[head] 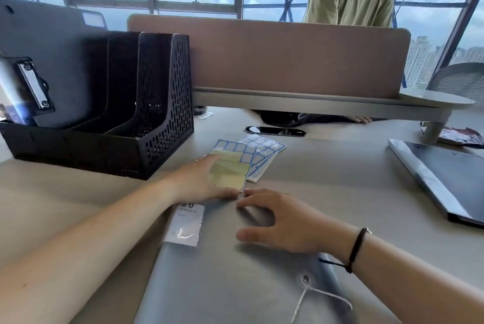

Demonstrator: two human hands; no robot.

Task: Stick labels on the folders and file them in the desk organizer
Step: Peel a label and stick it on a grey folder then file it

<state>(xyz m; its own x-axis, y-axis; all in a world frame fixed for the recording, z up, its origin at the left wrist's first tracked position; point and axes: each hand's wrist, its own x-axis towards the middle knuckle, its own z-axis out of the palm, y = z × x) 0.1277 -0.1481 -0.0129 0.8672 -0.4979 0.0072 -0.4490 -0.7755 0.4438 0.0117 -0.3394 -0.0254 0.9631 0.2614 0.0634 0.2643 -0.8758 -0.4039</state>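
Grey folder (pixel 235 279) long axis running away from camera, left hand (pixel 201 179) holding label sheet (pixel 227 171), right hand (pixel 282 221) spread flat

Glossy label sheets (pixel 250 158), perforated organizer (pixel 162 103)

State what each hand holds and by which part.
The left hand holds a partly peeled label sheet by its near left edge. The right hand holds nothing; its fingers rest on the grey folder.
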